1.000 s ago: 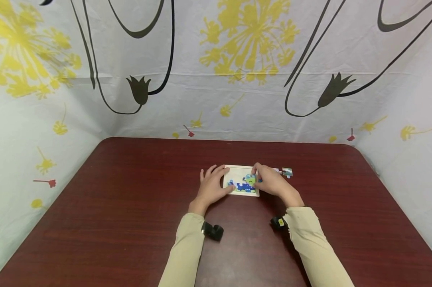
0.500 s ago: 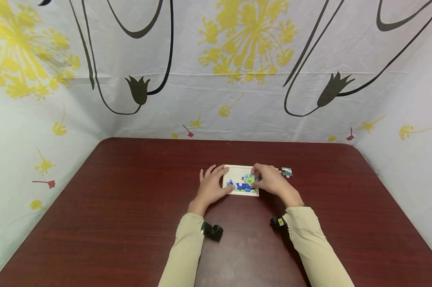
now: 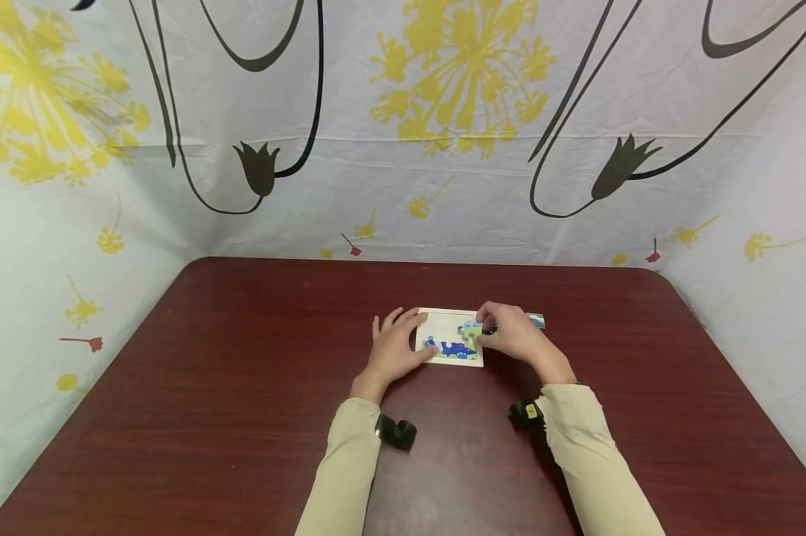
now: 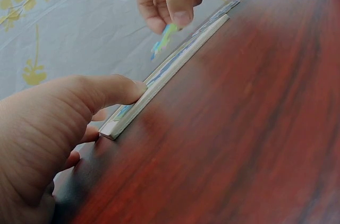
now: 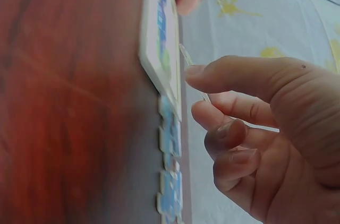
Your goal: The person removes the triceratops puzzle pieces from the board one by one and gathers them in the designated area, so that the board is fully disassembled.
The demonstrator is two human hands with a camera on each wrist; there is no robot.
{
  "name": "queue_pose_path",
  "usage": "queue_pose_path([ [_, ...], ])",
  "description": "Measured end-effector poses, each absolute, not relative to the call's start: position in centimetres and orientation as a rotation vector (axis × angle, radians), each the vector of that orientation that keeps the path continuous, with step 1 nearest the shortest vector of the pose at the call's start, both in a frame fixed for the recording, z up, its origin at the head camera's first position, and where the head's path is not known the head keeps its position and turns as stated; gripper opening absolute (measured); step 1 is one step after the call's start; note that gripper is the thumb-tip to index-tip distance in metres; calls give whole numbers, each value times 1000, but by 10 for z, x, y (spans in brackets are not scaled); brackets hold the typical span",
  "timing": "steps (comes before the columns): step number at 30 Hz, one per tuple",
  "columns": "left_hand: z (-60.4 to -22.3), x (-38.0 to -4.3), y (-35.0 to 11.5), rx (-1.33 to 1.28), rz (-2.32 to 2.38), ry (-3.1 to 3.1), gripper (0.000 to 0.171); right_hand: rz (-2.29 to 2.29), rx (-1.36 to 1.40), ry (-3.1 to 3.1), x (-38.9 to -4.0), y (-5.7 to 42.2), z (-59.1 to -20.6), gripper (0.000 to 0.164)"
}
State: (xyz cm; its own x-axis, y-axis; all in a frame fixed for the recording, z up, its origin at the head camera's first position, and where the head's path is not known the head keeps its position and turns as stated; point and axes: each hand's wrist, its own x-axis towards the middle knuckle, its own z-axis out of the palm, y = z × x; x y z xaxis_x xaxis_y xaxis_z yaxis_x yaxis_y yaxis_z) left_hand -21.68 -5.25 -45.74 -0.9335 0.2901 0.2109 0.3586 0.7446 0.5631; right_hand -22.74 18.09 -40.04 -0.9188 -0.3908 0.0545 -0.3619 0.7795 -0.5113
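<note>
A pale jigsaw tray (image 3: 443, 310) lies flat on the table, with blue and green puzzle pieces (image 3: 455, 350) along its near side. My left hand (image 3: 394, 348) holds the tray's left end, the thumb pressing on the near left corner and the fingers spread toward the far left one. Between thumb and index finger, my right hand (image 3: 518, 335) pinches a green and blue puzzle piece (image 4: 169, 35). The left wrist view shows that piece raised and tilted above the tray. In the right wrist view it appears nearly edge-on, and its picture is hidden.
To the right of the tray lies a row of loose puzzle pieces (image 5: 170, 181), mostly covered by my right hand in the head view. Dark red-brown tabletop (image 3: 242, 417) surrounds the tray. A patterned white cloth (image 3: 403, 208) hangs behind the table.
My right hand has shifted slightly right and lifted the pinched piece from over the tray's right side. The piece has turned a little. My left hand and the tray have stayed in place.
</note>
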Motion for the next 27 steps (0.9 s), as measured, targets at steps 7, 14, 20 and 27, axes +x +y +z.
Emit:
queue_pose_path([
  [7, -458, -217, -52, -532, -956, -2825, 65, -882, -528, 2889, -229, 203, -394, 26],
  [14, -458, -216, -52, -522, -944, -2827, 66, -857, -467, 2889, -231, 229, -387, 27],
  [20, -459, -217, -52, -516, -934, -2829, 66, -878, -411, 2850, -228, 250, -383, 27],
  [27, -459, -216, -52, -519, -938, -2831, 66, -902, -370, 2785, -225, 270, -382, 28],
])
